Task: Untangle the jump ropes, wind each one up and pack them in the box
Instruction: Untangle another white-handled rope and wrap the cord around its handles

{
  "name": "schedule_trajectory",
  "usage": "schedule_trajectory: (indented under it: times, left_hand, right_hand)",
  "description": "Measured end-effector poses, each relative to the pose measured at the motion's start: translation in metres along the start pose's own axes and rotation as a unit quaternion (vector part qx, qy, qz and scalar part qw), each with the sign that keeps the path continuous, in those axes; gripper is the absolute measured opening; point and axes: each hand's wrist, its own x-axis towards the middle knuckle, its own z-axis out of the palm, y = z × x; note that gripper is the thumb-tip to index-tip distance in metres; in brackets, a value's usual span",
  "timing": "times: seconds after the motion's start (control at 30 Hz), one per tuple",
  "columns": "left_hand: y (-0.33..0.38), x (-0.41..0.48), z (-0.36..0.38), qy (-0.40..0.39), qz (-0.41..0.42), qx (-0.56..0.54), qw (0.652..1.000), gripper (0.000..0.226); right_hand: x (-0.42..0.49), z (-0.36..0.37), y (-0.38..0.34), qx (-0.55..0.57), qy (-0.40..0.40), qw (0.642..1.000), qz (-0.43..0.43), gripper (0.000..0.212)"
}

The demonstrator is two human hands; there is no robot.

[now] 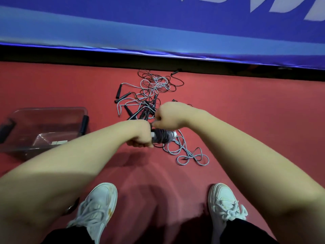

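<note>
The clear box [51, 109] stands on the red floor [246, 111], left of both hands. The left hand [140, 133], the nearer one to it, clenches the wound rope [162, 136], whose long axis lies left-right. The right hand [168, 115] pinches this rope just above.

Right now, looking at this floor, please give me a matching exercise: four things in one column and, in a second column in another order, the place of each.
Things
1. clear plastic box
2. tangled jump ropes
3. wound rope bundle
4. loose grey rope loops

Places
A. gripped by the left hand, with the right hand at its top
B. on the red floor beyond the hands, near the blue banner
C. on the floor at the person's left
D. on the floor between the hands and the white shoes

Pairs: 1-C, 2-B, 3-A, 4-D
</note>
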Motion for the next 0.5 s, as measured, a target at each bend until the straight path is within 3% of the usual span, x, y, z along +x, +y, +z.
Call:
schedule_trajectory:
  times: [0.1,0.2,0.37,0.43,0.5]
  left_hand:
    - [-0.003,0.007,-0.006,0.037,-0.001,-0.100,0.994,0.025]
    - [-0.014,0.012,-0.016,0.029,0.003,-0.282,0.959,0.023]
    - [-0.031,0.006,-0.033,-0.033,0.060,-0.471,0.880,0.021]
    - [-0.034,0.004,-0.035,-0.048,0.091,-0.499,0.860,0.017]
    - [-0.036,0.004,-0.039,-0.047,0.105,-0.546,0.830,0.017]
  right_hand:
    - [0.001,0.000,-0.008,0.042,-0.009,0.999,0.011,0.034]
    - [-0.003,0.003,-0.008,0.140,-0.024,0.990,0.013,0.033]
    - [-0.016,0.014,0.008,0.406,0.018,0.912,0.050,0.026]
    - [-0.017,0.019,0.011,0.417,0.029,0.908,0.035,0.028]
    - [-0.017,0.025,0.012,0.347,0.028,0.937,0.022,0.029]
